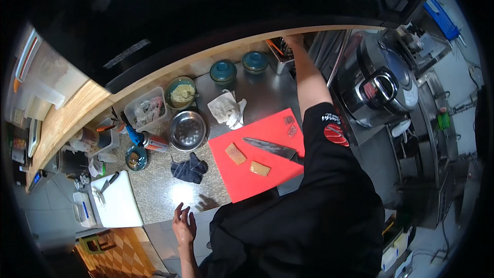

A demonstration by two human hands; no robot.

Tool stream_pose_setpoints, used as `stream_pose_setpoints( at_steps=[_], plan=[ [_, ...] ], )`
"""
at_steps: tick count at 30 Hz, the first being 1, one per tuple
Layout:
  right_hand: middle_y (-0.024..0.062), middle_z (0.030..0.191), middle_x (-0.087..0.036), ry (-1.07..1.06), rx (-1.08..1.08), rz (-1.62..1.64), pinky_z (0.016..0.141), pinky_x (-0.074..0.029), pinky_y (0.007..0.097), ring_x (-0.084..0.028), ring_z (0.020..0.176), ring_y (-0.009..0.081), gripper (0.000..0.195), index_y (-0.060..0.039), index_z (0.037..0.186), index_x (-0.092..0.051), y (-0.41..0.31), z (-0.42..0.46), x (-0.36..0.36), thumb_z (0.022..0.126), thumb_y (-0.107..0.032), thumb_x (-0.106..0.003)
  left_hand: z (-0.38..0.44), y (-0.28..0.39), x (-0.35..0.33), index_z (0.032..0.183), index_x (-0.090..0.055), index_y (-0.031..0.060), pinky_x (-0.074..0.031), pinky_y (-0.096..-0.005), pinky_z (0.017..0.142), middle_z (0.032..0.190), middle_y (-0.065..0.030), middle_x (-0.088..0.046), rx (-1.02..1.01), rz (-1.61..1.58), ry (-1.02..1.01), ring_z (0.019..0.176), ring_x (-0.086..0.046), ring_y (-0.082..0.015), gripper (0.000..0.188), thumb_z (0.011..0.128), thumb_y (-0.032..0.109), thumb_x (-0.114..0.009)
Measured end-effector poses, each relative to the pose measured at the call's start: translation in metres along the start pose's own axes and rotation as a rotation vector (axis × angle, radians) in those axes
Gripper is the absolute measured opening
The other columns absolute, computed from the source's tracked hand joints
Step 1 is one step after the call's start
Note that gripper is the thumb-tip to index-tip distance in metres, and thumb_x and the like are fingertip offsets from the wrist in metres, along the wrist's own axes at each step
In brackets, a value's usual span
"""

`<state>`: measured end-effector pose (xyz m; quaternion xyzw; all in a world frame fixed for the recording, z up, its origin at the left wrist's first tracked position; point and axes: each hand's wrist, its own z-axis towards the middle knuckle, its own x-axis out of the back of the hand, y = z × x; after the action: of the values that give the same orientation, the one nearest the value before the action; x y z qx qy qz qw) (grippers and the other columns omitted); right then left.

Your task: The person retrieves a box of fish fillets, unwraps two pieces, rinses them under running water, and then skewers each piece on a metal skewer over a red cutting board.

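My left hand hangs by the counter's front edge with its fingers apart and nothing in it. My right arm stretches to the back. There my right hand is at a metal container of utensils, one with an orange handle. The shelf edge partly covers that hand, so its grip cannot be made out. Below the arm lies a red cutting board. On it rest two golden-brown rectangular food pieces, one upper left and one lower right, and a large kitchen knife, its handle partly behind my sleeve.
A crumpled white cloth, two lidded green bowls, a bowl of pale-green food, a steel bowl and a dark cloth surround the board. Leftward are a blow torch and white cutting board. A large cooker stands right.
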<state>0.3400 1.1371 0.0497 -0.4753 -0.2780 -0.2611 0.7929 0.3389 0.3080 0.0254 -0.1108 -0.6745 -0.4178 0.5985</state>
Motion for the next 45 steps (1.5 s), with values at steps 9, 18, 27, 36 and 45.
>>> stream_pose_setpoints(
  at_steps=[9, 18, 27, 36, 45],
  plan=[
    [0.0184, 0.128, -0.066, -0.116, -0.194, 0.237, 0.108, -0.046, 0.0437, -0.058, 0.127, 0.0362, 0.048, -0.0082, 0.131, -0.061, -0.021, -0.013, -0.008, 0.087, -0.026, -0.067, -0.069, 0.101, -0.045, 0.107, -0.071, 0.0045, -0.058, -0.0439, 0.085, 0.13, -0.0178, -0.062, 0.162, 0.067, 0.01, 0.103, -0.069, -0.0368, 0.021, 0.086, 0.003, -0.069],
    [0.0162, 0.131, -0.064, 0.166, 0.237, -0.421, 0.098, -0.052, 0.0425, -0.064, 0.119, 0.031, 0.036, -0.0099, 0.125, -0.066, 0.004, 0.015, -0.027, 0.095, -0.027, -0.06, -0.106, 0.13, -0.057, 0.108, -0.07, 0.0057, -0.056, -0.0422, 0.084, 0.127, -0.0149, -0.063, 0.23, 0.116, 0.072, 0.098, -0.07, -0.0337, 0.022, 0.086, 0.007, -0.07],
    [0.0137, 0.088, -0.075, 0.161, 0.551, 0.059, 0.078, -0.057, 0.0397, -0.075, 0.086, 0.0291, 0.013, -0.0039, 0.097, -0.071, -0.021, -0.029, 0.057, 0.09, -0.011, -0.062, -0.074, 0.104, -0.055, 0.109, -0.071, 0.0083, -0.057, -0.0434, 0.082, 0.127, -0.0108, -0.065, 0.125, 0.013, -0.024, 0.097, -0.069, -0.0349, 0.021, 0.087, 0.01, -0.07],
    [0.0188, 0.106, -0.074, -0.256, 0.55, 0.735, 0.085, -0.06, 0.0378, -0.075, 0.091, 0.0276, 0.018, 0.0068, 0.108, -0.07, -0.082, -0.398, 0.255, 0.1, -0.004, -0.058, 0.042, 0.151, -0.056, 0.115, -0.068, 0.003, -0.056, -0.0418, 0.083, 0.108, -0.0184, -0.069, -0.123, -0.431, 0.234, 0.096, -0.07, -0.0345, 0.026, 0.094, 0.018, -0.068],
    [0.0137, 0.095, -0.074, -0.467, -0.454, 0.991, 0.06, -0.049, 0.0244, -0.067, 0.069, 0.0126, 0.021, 0.0028, 0.109, -0.066, -0.081, -0.517, 0.304, 0.104, -0.016, -0.058, 0.013, 0.174, -0.036, 0.1, -0.063, -0.0036, -0.056, -0.034, 0.067, 0.088, -0.014, -0.072, -0.007, -1.063, -1.024, 0.07, -0.069, -0.0221, 0.031, 0.108, 0.024, -0.05]
  ],
)
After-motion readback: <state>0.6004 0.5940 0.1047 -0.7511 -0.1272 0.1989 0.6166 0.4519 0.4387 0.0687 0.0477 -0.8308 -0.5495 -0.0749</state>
